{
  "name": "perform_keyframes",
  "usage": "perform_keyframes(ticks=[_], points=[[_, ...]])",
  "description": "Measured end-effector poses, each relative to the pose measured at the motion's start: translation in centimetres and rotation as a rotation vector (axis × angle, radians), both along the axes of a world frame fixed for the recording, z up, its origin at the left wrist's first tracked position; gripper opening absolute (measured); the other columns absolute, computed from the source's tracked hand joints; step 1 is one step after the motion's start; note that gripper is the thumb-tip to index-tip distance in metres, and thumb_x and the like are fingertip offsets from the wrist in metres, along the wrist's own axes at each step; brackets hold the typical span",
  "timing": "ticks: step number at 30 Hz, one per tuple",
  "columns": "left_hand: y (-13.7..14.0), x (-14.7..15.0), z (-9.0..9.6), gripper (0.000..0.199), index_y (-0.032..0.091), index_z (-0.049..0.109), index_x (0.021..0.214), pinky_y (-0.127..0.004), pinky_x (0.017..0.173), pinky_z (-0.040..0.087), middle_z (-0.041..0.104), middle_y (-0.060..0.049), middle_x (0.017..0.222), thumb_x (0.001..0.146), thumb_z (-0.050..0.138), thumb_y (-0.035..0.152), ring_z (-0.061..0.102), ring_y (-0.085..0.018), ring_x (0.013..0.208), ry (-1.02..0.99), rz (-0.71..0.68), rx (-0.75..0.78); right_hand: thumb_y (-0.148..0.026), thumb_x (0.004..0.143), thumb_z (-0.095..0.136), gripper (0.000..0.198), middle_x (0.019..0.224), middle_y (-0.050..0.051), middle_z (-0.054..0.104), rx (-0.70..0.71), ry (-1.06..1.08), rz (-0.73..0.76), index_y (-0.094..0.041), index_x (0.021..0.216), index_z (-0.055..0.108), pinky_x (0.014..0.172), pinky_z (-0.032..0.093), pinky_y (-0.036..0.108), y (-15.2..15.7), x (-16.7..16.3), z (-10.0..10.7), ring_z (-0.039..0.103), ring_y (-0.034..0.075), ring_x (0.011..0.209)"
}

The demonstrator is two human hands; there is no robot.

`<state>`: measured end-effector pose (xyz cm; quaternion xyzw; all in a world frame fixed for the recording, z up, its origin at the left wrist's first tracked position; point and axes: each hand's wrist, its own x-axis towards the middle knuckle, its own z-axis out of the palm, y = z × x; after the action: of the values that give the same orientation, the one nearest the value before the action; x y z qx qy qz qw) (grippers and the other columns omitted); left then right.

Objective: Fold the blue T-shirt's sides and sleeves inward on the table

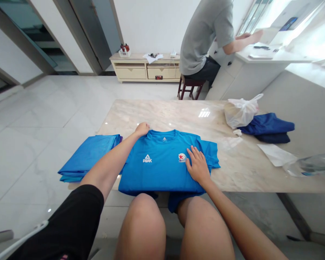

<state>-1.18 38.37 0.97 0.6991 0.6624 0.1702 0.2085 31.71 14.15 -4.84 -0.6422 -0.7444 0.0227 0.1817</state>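
A bright blue T-shirt [162, 162] with a white logo lies front-up on the marble table [178, 115], its hem hanging over the near edge onto my knees. My left hand [142, 129] pinches the shirt's left shoulder beside the collar. My right hand [197, 164] rests flat, fingers spread, on the shirt's right chest next to a small badge. A stack of folded blue shirts [89, 157] sits on the table's left corner, just left of my left forearm.
On the right lie a white plastic bag [241, 112], dark blue folded garments [269, 128], a paper sheet [276, 154] and clear plastic wrap [311, 164]. Beyond the table a person in a grey shirt [206, 36] sits on a stool at a white counter. A low cabinet [143, 66] stands against the far wall.
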Motion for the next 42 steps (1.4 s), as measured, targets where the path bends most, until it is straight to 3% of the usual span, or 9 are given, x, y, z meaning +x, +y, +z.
perform_keyframes(ticks=[4,7,9,12,15,20,24,32,42], points=[[-6.0,0.9,0.2,0.041,0.016,0.069,0.133,-0.046,0.119,0.047,0.072,-0.021,0.143,0.110,0.038,0.031,0.061,-0.033,0.140,0.032,0.010,0.154,-0.036,0.113,0.039,0.060,0.179,0.015,0.043,0.000,-0.013,-0.011,-0.019,0.168,0.054,0.135,0.031,0.056,0.0,-0.1,0.0,0.039,0.032,0.168],[-12.5,0.7,-1.0,0.050,0.014,0.060,0.151,-0.050,0.128,0.041,0.064,-0.021,0.158,0.112,0.038,0.037,0.056,-0.033,0.150,0.127,-0.191,0.254,-0.037,0.114,0.035,0.061,0.179,0.015,0.043,-0.020,-0.053,-0.012,-0.016,0.168,0.055,0.136,0.030,0.054,-0.2,-0.2,0.1,0.037,0.031,0.169],[-15.9,0.1,-2.2,0.058,0.016,0.053,0.163,-0.054,0.136,0.031,0.053,-0.019,0.172,0.113,0.037,0.039,0.046,-0.034,0.161,0.182,-0.243,0.243,-0.038,0.114,0.035,0.061,0.180,0.015,0.041,-0.034,-0.077,-0.014,-0.017,0.169,0.052,0.136,0.030,0.054,-0.3,0.0,0.3,0.036,0.031,0.169],[-18.2,-0.6,-3.6,0.065,0.020,0.044,0.173,-0.061,0.141,0.018,0.040,-0.015,0.182,0.113,0.036,0.044,0.034,-0.035,0.170,0.228,-0.210,0.165,-0.043,0.114,0.035,0.065,0.180,0.017,0.041,-0.082,-0.096,-0.142,-0.018,0.171,0.050,0.133,0.032,0.065,-0.1,0.6,1.1,0.038,0.038,0.167],[-18.1,-0.4,-4.1,0.068,0.025,0.040,0.176,-0.066,0.141,0.014,0.036,-0.012,0.184,0.113,0.035,0.048,0.027,-0.035,0.173,0.230,-0.170,0.143,-0.046,0.113,0.036,0.068,0.177,0.025,0.042,-0.124,-0.133,-0.345,-0.012,0.170,0.051,0.130,0.022,0.080,0.9,0.7,2.2,0.034,0.048,0.166],[-16.8,1.1,-3.6,0.070,0.026,0.039,0.178,-0.071,0.139,0.015,0.029,-0.012,0.186,0.112,0.037,0.050,0.023,-0.038,0.174,0.263,-0.153,0.128,-0.046,0.115,0.035,0.068,0.185,0.016,0.032,-0.132,-0.162,-0.159,-0.016,0.175,0.044,0.138,0.020,0.064,3.2,-1.4,2.5,0.022,0.038,0.173],[-15.2,1.4,-3.3,0.071,0.025,0.035,0.179,-0.069,0.140,0.013,0.024,-0.011,0.187,0.113,0.032,0.052,0.021,-0.036,0.175,0.339,-0.187,0.105,-0.056,0.116,0.032,0.072,0.187,0.012,0.024,-0.204,-0.118,-0.211,-0.022,0.179,0.037,0.138,0.017,0.066,5.4,-2.0,1.3,0.019,0.037,0.174],[-11.0,2.0,-2.7,0.071,0.027,0.031,0.180,-0.068,0.140,0.011,0.021,-0.008,0.189,0.114,0.029,0.054,0.016,-0.034,0.176,0.381,-0.182,0.069,-0.056,0.117,0.029,0.073,0.188,0.011,0.021,-0.190,-0.151,-0.207,-0.021,0.180,0.033,0.139,0.015,0.065,11.1,0.2,0.6,0.016,0.035,0.175],[-8.3,2.0,-3.6,0.076,0.022,0.029,0.181,-0.067,0.141,0.011,0.024,-0.008,0.188,0.113,0.026,0.055,0.018,-0.033,0.176,0.389,-0.181,0.088,-0.057,0.116,0.026,0.074,0.188,0.013,0.023,-0.149,-0.147,-0.211,-0.020,0.180,0.034,0.137,0.017,0.067,13.8,1.0,-0.4,0.017,0.036,0.174]])
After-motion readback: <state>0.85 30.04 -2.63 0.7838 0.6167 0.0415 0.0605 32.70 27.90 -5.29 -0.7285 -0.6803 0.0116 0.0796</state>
